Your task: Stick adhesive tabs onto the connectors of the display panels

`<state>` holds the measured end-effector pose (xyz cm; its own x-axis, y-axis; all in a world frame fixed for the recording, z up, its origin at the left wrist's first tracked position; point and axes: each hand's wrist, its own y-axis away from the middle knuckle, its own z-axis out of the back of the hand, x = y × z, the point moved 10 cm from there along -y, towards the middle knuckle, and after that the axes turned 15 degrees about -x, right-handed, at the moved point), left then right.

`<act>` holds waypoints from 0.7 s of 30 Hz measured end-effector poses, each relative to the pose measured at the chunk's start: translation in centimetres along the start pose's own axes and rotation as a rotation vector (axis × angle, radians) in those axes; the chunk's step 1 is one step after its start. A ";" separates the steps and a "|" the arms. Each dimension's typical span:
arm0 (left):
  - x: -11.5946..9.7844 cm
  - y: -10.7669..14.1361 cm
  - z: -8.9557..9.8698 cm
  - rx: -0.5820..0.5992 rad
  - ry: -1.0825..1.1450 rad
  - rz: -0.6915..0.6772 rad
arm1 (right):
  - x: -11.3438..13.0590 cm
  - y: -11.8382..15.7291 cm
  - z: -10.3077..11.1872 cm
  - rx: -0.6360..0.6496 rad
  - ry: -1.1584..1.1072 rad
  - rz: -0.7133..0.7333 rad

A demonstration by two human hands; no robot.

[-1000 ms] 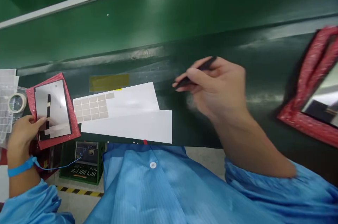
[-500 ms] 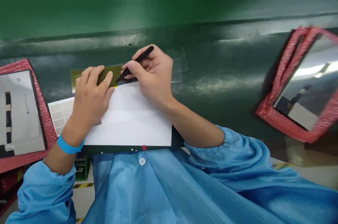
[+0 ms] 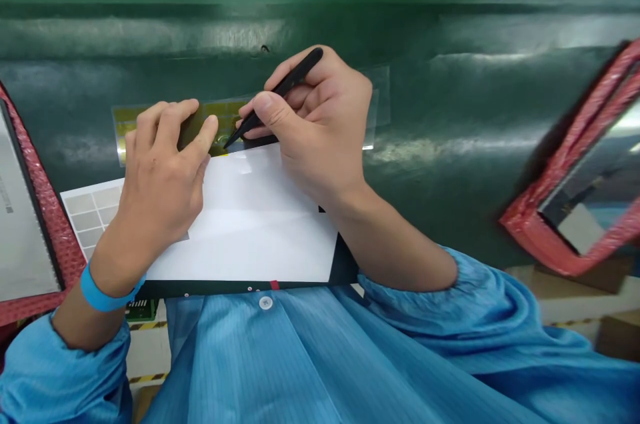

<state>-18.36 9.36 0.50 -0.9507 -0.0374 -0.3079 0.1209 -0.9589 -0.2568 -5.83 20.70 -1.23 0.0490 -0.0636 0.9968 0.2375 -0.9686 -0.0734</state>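
My right hand (image 3: pixel 325 124) grips black tweezers (image 3: pixel 287 87), their pointed tip down at the upper edge of a white sheet (image 3: pixel 260 231). That tip meets a small bright yellow spot beside a strip of yellow film pieces on clear backing (image 3: pixel 121 134). My left hand (image 3: pixel 163 174), wearing a blue wristband (image 3: pixel 107 294), lies with fingers spread over the strip and the sheet's left part. Under its wrist shows a sheet with a grid of pale grey labels (image 3: pixel 83 214). My left palm hides part of both sheets.
Flat panels in red bubble wrap lie on both sides, the left panel (image 3: pixel 23 211) cut by the frame edge and the right one (image 3: pixel 595 204) tilted. Clear film (image 3: pixel 383 97) shows beyond my right hand on the green table surface (image 3: pixel 450 117). Cardboard boxes (image 3: pixel 620 337) stand below right.
The view has shifted a little and come closer. My right hand with the tweezers appears further right and higher, while the tip stays by the yellow spot. My left hand keeps its place on the strip.
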 end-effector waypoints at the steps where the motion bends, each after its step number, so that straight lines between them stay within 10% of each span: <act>1: 0.0 0.0 0.0 0.001 -0.008 0.004 | -0.1 -0.1 -0.1 0.009 0.004 -0.012; 15: 1.5 -0.6 0.4 -0.047 0.071 0.064 | -0.9 -1.1 0.3 -0.015 -0.266 -0.197; 21: 1.6 -1.3 2.8 -0.188 0.125 0.005 | 2.5 -1.3 10.4 -0.315 -0.397 -0.052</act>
<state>-20.79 9.80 2.89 -0.9084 0.0043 -0.4180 0.1879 -0.8891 -0.4174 4.08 24.25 1.05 0.4240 0.0235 0.9054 -0.0514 -0.9974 0.0500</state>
